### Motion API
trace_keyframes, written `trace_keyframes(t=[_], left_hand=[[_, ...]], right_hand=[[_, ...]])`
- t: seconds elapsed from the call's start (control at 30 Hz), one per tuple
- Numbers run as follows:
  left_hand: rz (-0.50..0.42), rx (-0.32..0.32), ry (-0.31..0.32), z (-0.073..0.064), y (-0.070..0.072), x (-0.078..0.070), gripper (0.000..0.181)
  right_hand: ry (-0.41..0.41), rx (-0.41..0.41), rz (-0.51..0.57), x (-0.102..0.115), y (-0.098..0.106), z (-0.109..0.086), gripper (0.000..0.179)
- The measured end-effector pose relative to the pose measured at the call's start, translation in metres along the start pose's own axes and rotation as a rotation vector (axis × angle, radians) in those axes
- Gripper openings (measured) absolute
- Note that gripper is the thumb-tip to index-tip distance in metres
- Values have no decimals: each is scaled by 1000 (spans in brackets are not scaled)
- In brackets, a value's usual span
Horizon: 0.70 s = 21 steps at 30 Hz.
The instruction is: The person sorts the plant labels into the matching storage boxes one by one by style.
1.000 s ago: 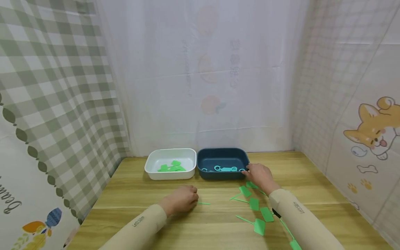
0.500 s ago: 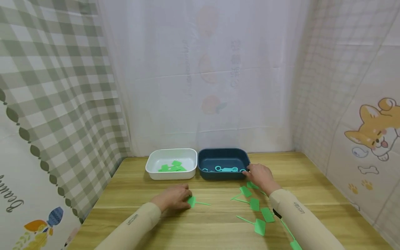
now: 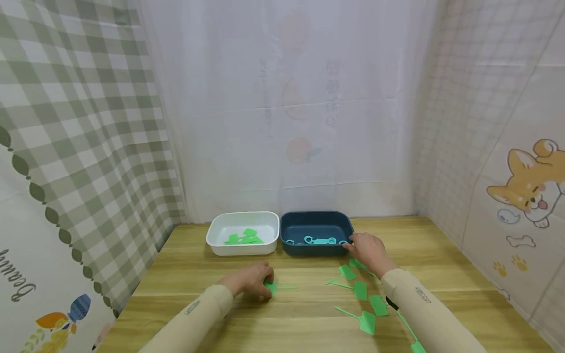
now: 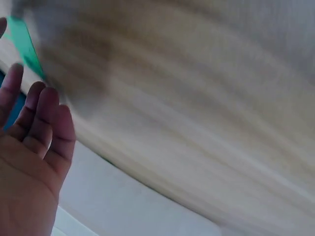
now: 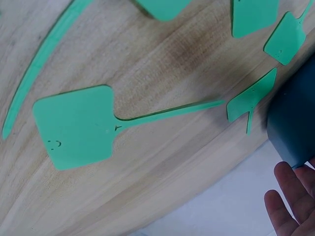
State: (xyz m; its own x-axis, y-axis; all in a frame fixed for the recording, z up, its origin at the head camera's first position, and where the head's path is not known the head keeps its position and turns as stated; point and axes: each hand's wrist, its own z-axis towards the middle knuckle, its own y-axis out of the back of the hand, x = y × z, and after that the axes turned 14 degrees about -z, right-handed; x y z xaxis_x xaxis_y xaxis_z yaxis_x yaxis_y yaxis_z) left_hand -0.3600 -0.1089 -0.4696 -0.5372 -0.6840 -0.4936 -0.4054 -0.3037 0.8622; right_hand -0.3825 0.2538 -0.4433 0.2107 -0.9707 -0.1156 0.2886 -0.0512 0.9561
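Observation:
My left hand (image 3: 250,280) is low over the table, fingers bent down around the square head of a green plant label (image 3: 272,288). The label's thin stem points right. In the left wrist view the label (image 4: 24,46) lies past the fingertips, with a gap between thumb and index finger. My right hand (image 3: 367,250) holds the right front corner of a dark blue box (image 3: 315,250), fingers at its rim and side. Its fingers (image 5: 288,189) show beside the box wall in the right wrist view. Several turquoise pieces with ringed ends (image 3: 320,240) lie inside the box.
A white box (image 3: 243,250) with several green labels (image 3: 244,239) inside stands left of the dark blue one. More green labels (image 3: 368,322) are scattered on the wooden table (image 3: 304,333) near the right forearm. Cloth hangs behind and at both sides.
The left hand first drew back left, uncovering the label's head, then came slightly right over it again. The right hand has stayed at the dark blue box's corner.

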Motion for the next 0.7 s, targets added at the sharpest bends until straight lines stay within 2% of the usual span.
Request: trace_keyframes(t=[0.1,0.17,0.27,0.37,0.5,0.53,0.6,0.7], left_hand=[[66,-24,-52,-1,-4,0,43],[105,-44,-61,-2,-5,0,46],[110,-62,-43,-3,-6,-2,39],[71,-62,-6,-2,-5,-4,34],[36,-21,76,1,-3,-11,28],[48,-16,78,2,-2,-14,27],[104,-19,32,4,-3,-20,22],[301,-51,-150,7,-10,-31,16]], right_hand=[[3,-2,0,-1,-1,0,31],[7,4,3,-2,-1,0,33],[4,6,3,-2,0,0,32],[-3,5,-3,-2,0,0,30],[5,22,-4,-2,-1,0,31],[6,24,-2,-2,-1,0,31],[8,24,-2,-1,-2,0,31],[8,6,-1,-1,-2,1,30]])
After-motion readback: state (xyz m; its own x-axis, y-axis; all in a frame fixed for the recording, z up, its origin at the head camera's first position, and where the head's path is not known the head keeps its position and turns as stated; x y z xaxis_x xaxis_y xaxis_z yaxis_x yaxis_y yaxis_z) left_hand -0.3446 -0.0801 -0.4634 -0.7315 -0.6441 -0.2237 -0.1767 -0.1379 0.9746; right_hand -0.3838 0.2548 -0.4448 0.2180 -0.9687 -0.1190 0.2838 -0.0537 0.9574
